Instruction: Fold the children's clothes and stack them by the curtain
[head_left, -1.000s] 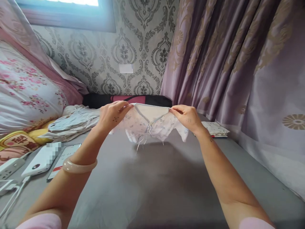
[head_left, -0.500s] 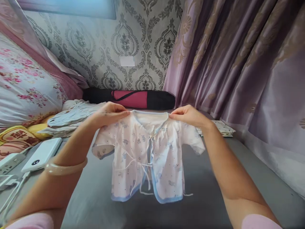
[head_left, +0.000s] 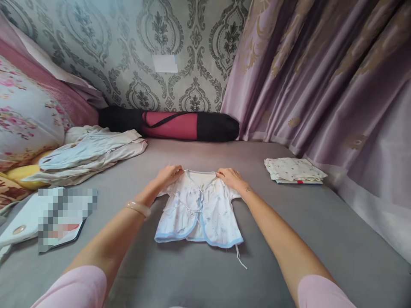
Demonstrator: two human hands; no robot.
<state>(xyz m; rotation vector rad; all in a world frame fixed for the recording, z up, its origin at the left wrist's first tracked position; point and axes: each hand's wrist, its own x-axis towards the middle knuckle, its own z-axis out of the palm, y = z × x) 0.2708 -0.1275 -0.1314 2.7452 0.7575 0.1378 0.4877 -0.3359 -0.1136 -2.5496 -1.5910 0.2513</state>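
A small white baby shirt (head_left: 199, 211) with blue trim and tie strings lies flat, front up, on the grey bed sheet (head_left: 289, 231). My left hand (head_left: 168, 174) pinches its left shoulder, fingers closed on the cloth. At the other shoulder my right hand (head_left: 229, 177) grips the fabric the same way. A pale bangle (head_left: 138, 208) sits on my left wrist. One loose tie string trails off the lower hem toward me.
A folded printed garment (head_left: 293, 170) lies at the right near the purple curtain (head_left: 321, 77). A pile of pale clothes (head_left: 90, 152) rests at the left by a floral pillow (head_left: 25, 119). A black and red roll bag (head_left: 173, 125) lies along the wall.
The shirt was held up by its shoulders in the air; it has been lowered and now lies spread flat on the sheet, both hands still on the shoulders.
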